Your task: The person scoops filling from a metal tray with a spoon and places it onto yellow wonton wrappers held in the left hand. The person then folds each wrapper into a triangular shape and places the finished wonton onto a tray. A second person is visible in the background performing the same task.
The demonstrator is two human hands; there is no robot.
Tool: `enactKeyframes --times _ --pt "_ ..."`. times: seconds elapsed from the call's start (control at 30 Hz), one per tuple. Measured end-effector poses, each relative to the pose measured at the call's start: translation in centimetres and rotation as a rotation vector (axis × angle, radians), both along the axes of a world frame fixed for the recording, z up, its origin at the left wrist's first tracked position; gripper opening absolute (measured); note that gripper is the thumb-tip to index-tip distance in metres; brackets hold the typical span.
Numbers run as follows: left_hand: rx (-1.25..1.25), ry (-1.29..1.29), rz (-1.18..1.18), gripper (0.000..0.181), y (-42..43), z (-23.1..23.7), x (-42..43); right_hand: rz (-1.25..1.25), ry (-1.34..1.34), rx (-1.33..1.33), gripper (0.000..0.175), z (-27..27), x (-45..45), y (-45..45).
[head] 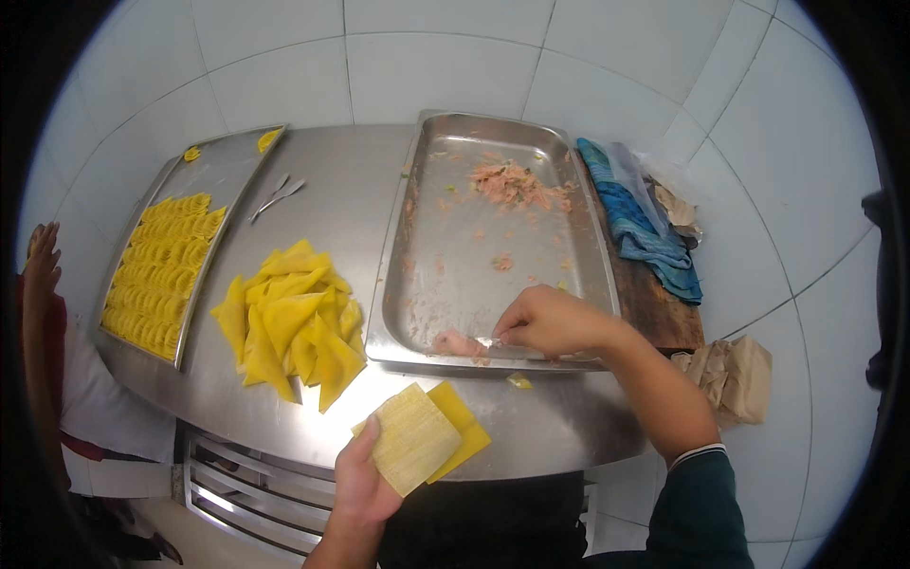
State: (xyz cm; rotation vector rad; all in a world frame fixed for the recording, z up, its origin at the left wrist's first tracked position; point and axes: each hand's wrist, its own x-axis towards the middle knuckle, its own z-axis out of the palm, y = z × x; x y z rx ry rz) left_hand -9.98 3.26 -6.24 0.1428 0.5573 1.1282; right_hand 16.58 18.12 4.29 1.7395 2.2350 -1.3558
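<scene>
My left hand [367, 469] holds a square yellow dough wrapper [418, 439] between thumb and fingers, over the table's front edge. Another yellow wrapper [462, 427] lies partly beneath it. My right hand [544, 321] pinches a metal utensil [492, 343] in the near part of a deep steel pan [380, 316]; its tip touches a lump of pink filling [458, 344]. More filling with green bits [508, 183] lies at the pan's far end. Left of the pan, folded yellow dumplings [291, 316] are heaped on the steel table [341, 163].
A metal tray [231, 160] with rows of yellow dumplings [167, 259] stands at the left. Two metal utensils [276, 198] lie beside it. At the right are a wooden board [647, 309], a blue cloth [633, 227] and brown paper [736, 380]. Another person's hand [44, 259] shows far left.
</scene>
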Motion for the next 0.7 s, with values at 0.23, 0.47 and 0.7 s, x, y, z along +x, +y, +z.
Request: enactKeyframes --times 0.23,0.47,0.7 --pt "-0.011 0.132 0.042 0.054 0.6 2.8 2.8 0.076 0.292 0.459 0.027 2.0 0.2 -7.3" --pt "0.024 0.054 0.056 0.052 0.3 4.0 4.9 0.003 0.261 1.005 0.057 -5.9 -1.9 -14.9" --pt "0.06 0.15 0.099 0.056 0.5 2.7 5.6 -0.13 0.336 0.921 0.05 -8.3 -1.5 -17.0"
